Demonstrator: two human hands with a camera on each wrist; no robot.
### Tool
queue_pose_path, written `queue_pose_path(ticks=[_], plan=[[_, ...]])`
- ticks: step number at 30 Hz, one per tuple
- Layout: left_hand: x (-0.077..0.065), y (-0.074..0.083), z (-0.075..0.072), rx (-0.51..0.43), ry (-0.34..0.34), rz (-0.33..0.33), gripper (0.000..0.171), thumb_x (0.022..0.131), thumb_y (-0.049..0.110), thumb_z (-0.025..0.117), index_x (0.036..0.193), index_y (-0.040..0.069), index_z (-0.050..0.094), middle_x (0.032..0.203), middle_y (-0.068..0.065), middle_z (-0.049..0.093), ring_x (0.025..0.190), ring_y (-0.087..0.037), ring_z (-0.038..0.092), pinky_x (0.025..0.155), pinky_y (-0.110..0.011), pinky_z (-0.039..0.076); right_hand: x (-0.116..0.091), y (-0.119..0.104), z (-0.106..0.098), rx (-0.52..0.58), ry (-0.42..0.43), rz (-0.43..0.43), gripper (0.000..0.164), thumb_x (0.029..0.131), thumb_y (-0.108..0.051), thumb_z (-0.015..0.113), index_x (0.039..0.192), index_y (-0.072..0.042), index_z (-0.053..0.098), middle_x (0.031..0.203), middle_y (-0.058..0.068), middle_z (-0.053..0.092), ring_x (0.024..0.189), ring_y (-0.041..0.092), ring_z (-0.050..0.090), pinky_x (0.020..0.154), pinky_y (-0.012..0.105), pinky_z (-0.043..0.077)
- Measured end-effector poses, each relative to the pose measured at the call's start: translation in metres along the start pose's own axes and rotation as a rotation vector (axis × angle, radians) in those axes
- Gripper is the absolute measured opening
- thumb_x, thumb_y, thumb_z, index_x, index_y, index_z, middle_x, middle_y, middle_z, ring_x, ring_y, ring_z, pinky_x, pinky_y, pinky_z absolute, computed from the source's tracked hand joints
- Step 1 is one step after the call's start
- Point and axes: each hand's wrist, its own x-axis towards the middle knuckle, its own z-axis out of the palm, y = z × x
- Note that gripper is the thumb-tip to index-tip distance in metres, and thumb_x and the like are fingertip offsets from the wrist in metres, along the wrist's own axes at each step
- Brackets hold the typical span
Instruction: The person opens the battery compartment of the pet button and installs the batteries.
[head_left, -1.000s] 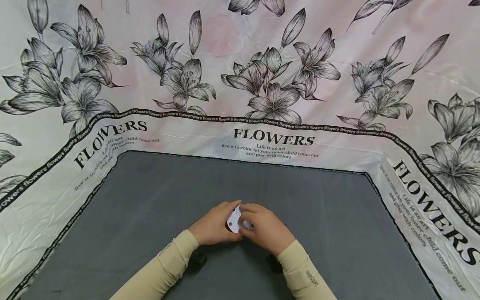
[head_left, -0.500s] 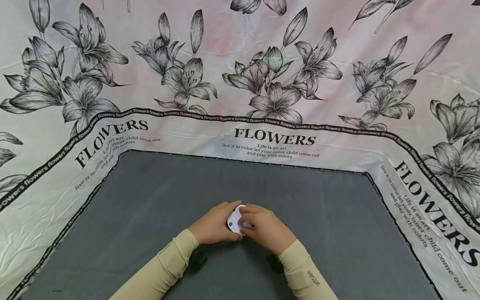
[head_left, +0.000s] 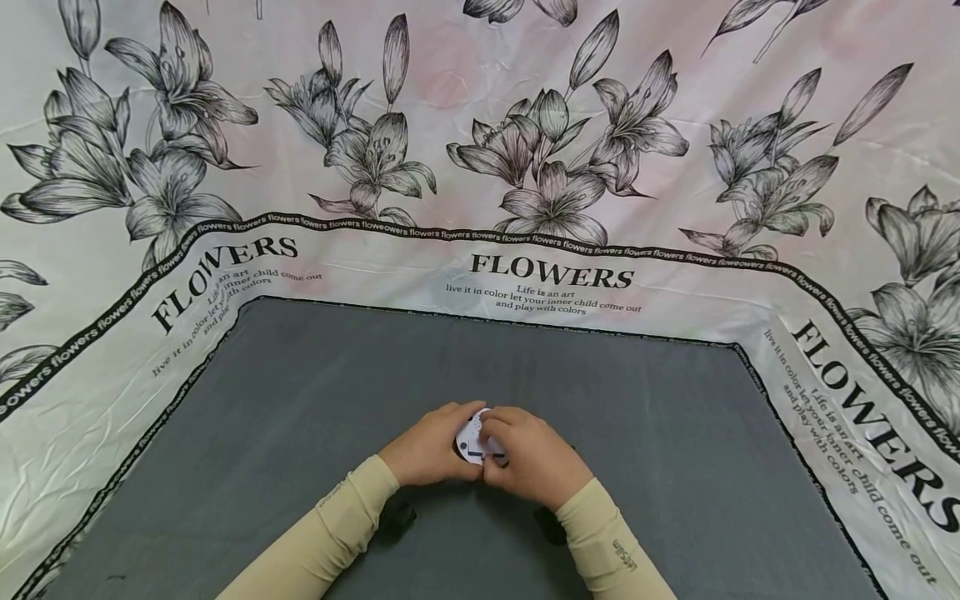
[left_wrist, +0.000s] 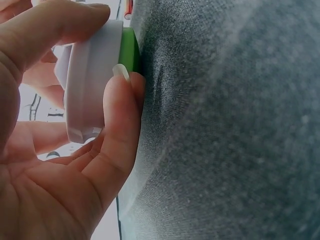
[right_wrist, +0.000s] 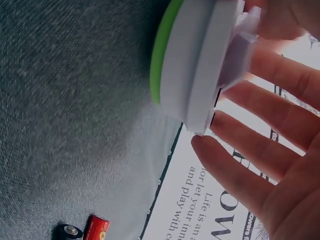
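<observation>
A round white device (head_left: 467, 440) with a green underside stands low over the grey cloth, its back face turned up between my two hands. My left hand (head_left: 427, 446) grips it by the side; in the left wrist view the thumb and fingers curl round the white rim (left_wrist: 92, 80). My right hand (head_left: 536, 457) reaches over the back face. There it pinches a small pale cover (right_wrist: 237, 57), which sticks up at a tilt from the device (right_wrist: 187, 60) in the right wrist view. The right fingers hide part of the back face in the head view.
In the right wrist view a red battery (right_wrist: 97, 228) and a dark battery (right_wrist: 69, 232) lie on the grey cloth (head_left: 315, 367). A white cloth border (head_left: 390, 271) with flower prints and lettering surrounds it. Black wrist cameras (head_left: 551, 527) hang below the wrists.
The small cover has come up from the back face, where a dark edge or slot now shows. My right fingers have shifted slightly; my left hand keeps its grip.
</observation>
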Motion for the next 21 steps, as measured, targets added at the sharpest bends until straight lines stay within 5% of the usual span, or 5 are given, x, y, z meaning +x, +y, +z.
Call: queue_pose_path(ticks=[10, 21], plan=[[-0.0006, -0.0004, -0.0017, 0.003, -0.008, -0.018, 0.087, 0.089, 0.027, 0.088, 0.163, 0.010, 0.045, 0.135, -0.008, 0.064, 0.104, -0.016, 0.059, 0.085, -0.032, 0.052, -0.0015, 0.0007, -0.0024, 0.037, -0.004, 0.047, 0.015, 0.088, -0.014, 0.084, 0.092, -0.018, 0.070, 0.128, 0.006, 0.076, 0.122, 0.021, 0.069, 0.098, 0.040, 0.060], [0.0001, 0.0008, -0.0021, 0.004, -0.002, -0.032, 0.085, 0.090, 0.029, 0.088, 0.162, 0.014, 0.047, 0.131, -0.004, 0.064, 0.102, -0.014, 0.058, 0.084, -0.030, 0.052, 0.0003, -0.0027, -0.0020, -0.017, 0.017, 0.010, 0.017, 0.087, -0.012, 0.084, 0.085, -0.019, 0.069, 0.122, 0.003, 0.078, 0.113, 0.018, 0.071, 0.090, 0.036, 0.061]])
